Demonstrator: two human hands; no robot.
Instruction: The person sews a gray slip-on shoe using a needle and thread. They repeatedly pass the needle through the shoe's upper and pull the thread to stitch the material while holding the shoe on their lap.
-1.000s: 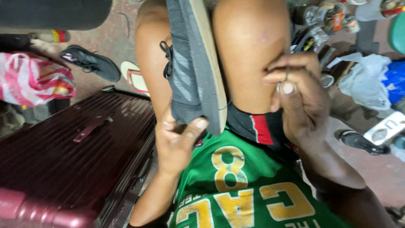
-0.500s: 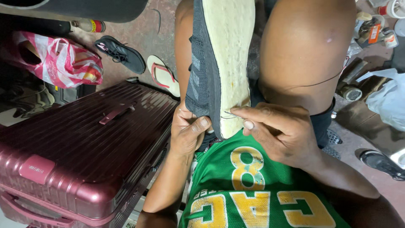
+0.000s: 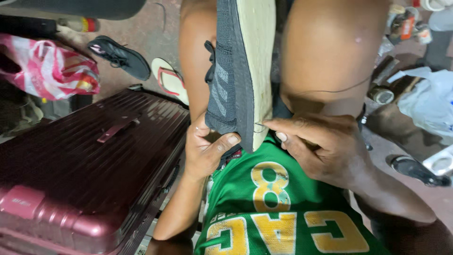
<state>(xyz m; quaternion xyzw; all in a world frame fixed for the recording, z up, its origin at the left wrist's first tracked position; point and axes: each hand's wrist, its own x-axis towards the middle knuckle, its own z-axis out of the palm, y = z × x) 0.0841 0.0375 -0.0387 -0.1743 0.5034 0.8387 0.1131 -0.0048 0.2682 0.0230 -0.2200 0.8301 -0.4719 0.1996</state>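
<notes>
Your left hand [image 3: 207,148] grips the grey shoe's [image 3: 236,71] heel. Your right hand [image 3: 321,146] pinches a needle [image 3: 259,125] at its sole edge; stitching looks unfinished.

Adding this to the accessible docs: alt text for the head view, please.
Seen from above, a seated person's left hand grips the heel of a dark grey sneaker held between the knees, while the right hand pinches a thin needle at its pale sole. A maroon suitcase lies at the left.

A dark knit-cloth shoe [image 3: 231,89] with a pale, rough sole sat beside a glossy, ribbed maroon plastic suitcase [image 3: 80,174].
</notes>
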